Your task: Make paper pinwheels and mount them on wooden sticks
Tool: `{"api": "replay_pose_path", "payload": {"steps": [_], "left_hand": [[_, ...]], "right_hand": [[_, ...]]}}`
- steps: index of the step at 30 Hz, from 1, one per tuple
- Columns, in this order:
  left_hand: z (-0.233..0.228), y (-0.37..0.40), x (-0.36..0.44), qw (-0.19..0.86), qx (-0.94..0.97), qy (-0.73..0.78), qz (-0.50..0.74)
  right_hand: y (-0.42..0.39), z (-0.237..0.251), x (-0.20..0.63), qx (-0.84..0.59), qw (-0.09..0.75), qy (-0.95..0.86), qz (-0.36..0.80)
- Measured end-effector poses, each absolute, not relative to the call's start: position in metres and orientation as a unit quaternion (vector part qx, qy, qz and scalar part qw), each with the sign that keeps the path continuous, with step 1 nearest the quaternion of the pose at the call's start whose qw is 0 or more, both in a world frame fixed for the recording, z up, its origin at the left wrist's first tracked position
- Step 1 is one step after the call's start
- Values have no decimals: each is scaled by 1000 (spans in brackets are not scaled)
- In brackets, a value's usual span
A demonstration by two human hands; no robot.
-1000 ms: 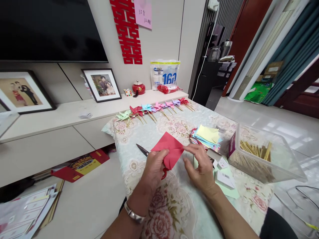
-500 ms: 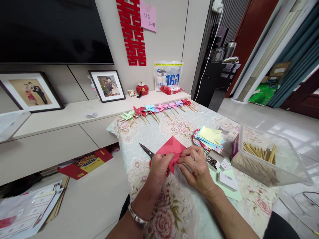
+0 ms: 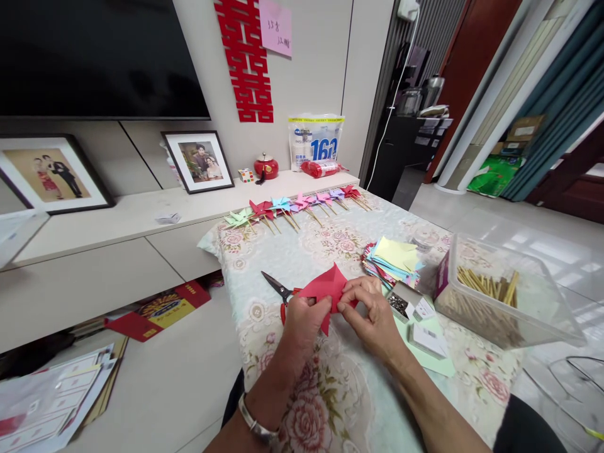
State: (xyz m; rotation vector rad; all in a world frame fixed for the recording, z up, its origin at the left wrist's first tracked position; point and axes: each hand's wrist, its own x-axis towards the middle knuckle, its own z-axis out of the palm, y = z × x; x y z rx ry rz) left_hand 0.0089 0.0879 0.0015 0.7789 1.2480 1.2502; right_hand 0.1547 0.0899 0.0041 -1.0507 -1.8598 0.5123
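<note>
Both my hands hold a piece of red paper (image 3: 325, 287) above the flowered tablecloth. Its top corner points away from me, and a lower corner hangs down between my hands. My left hand (image 3: 306, 319) is closed on the paper's left side, thumb on top. At the right side, my right hand (image 3: 370, 308) pinches the paper between thumb and fingers; the exact spot is partly hidden. Scissors (image 3: 283, 290) with red handles lie just beyond my left hand, blades spread a little. Part of their handles is covered by that hand.
Several paper pinwheels (image 3: 302, 202) on sticks line the table's far edge. To the right are a stack of coloured paper (image 3: 396, 255), an open box of small metal pins (image 3: 400, 303), a small white box (image 3: 428, 340) and a clear plastic bin (image 3: 509, 321) holding sticks.
The red paper has turned and bent, its top corner moving slightly right. My right fingers have drawn into a tighter pinch. The whole view has shifted slightly.
</note>
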Motion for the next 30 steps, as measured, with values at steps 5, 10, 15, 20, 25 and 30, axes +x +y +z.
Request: {"api": "replay_pose_path", "payload": {"steps": [5, 10, 15, 20, 25, 30], "left_hand": [[-1, 86, 10, 574, 338, 511, 543], [0, 87, 11, 596, 332, 488, 545], [1, 87, 11, 606, 329, 471, 550], [-4, 87, 10, 610, 333, 467, 546], [-8, 86, 8, 615, 336, 465, 541], [-12, 87, 6, 625, 332, 460, 536]], "right_hand": [[91, 2, 155, -447, 447, -740, 228], [91, -1, 154, -443, 447, -734, 256], [93, -5, 154, -433, 458, -720, 290], [93, -8, 153, -440, 467, -707, 298], [93, -6, 152, -447, 463, -710, 287], [93, -5, 153, -446, 461, -716, 275]]}}
